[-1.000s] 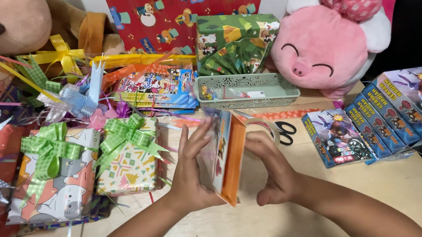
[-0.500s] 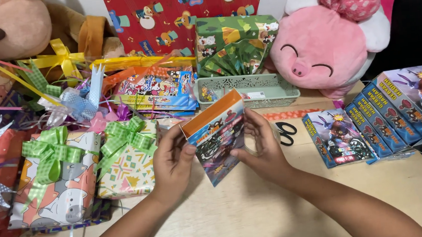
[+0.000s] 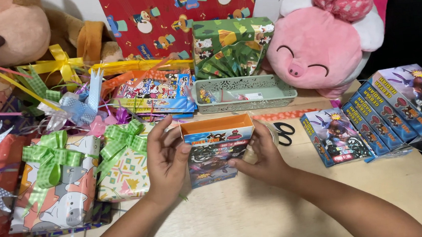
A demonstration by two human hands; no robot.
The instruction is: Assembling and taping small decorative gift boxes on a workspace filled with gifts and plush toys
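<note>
The small printed box, orange along its top edge and covered in dark cartoon artwork on its face, stands upright above the wooden table, held between both hands near the middle of the view. The left hand clamps the box's left side: its thumb presses on the front face near the upper corner and its fingers curl round behind the edge. The right hand grips the right side the same way, thumb laid on the lower front and fingers wrapped behind, so both hands are closed on the box.

Just left of the left hand lie two wrapped gifts topped with green checked bows. Behind the box sits a pale green lattice tray holding small items, and black-handled scissors lie just beside the right hand. To the right, a row of matching boxes leans in a fanned stack on the table. A pink plush pig rests at the back right, a brown plush toy at the back left, with red patterned wrapping paper standing between them and loose ribbons heaped at the left.
</note>
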